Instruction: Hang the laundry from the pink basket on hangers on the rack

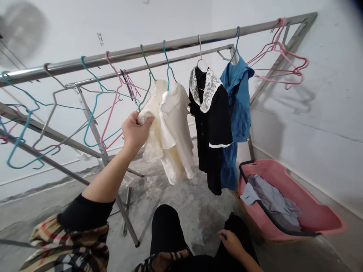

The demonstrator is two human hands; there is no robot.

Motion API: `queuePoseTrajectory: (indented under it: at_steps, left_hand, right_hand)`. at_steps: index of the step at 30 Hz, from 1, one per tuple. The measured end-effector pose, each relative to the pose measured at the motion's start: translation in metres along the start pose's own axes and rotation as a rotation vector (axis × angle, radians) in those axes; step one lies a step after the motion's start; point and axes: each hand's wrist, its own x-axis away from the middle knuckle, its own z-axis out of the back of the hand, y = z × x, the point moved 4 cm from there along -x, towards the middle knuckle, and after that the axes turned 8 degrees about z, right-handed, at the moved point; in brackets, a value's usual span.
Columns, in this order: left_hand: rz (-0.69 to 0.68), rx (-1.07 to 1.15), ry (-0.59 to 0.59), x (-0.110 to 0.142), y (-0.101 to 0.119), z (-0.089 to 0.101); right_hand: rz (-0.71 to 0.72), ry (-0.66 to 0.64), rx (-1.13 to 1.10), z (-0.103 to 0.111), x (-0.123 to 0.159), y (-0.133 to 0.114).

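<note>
My left hand point(137, 130) is closed on the sleeve edge of a cream lace blouse point(154, 141), pinching it between thumb and fingers. That blouse hangs on a green hanger point(146, 64) from the metal rail. Just right of it a white knit top point(178, 124) hangs on a blue hanger point(168, 70). Down by my right knee, my right hand point(232, 243) is loosely curled with fingers slightly apart, and nothing shows in it. Further along the rail are a black top with a white lace collar point(219, 121) and a blue garment point(238, 102).
The metal rail point(124, 56) runs across the view. Bare hangers, such as a pink hanger point(113, 102), hang at left; red and pink hangers point(283, 56) hang at right. A pink basket point(314, 200) with grey cloth point(272, 196) stands by the right wall.
</note>
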Motion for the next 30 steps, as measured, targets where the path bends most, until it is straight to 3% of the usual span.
queuePoseTrajectory:
  at_steps: [4, 7, 10, 16, 22, 25, 27, 30]
  left_hand:
    - [0.156, 0.310, -0.097, 0.002, -0.010, -0.005]
    - [0.189, 0.412, -0.131, 0.002, -0.010, -0.003]
    - [0.304, 0.476, -0.185, 0.001, -0.012, -0.002]
    - [0.571, 0.431, -0.433, 0.004, -0.028, -0.007]
    - [0.535, 0.367, -0.657, 0.042, -0.027, -0.019]
    - [0.492, 0.392, -0.862, 0.072, -0.005, -0.027]
    - [0.480, 0.400, -0.963, 0.092, 0.013, -0.033]
    - [0.421, 0.341, -1.001, 0.108, 0.035, -0.039]
  right_hand:
    - [-0.001, 0.004, -0.002, 0.002, 0.001, -0.001]
    - [0.002, -0.004, -0.003, 0.004, 0.002, -0.003]
    - [0.003, -0.011, -0.006, 0.005, 0.002, -0.005]
    - [0.002, 0.012, -0.039, 0.008, 0.003, -0.009]
    - [-0.015, 0.065, -0.135, 0.014, 0.001, -0.014]
    - [0.015, 0.189, -0.250, 0.034, -0.003, -0.048]
    - [0.117, 0.333, -0.403, 0.060, -0.005, -0.091]
    - [0.337, 0.390, -0.489, 0.104, -0.008, -0.167]
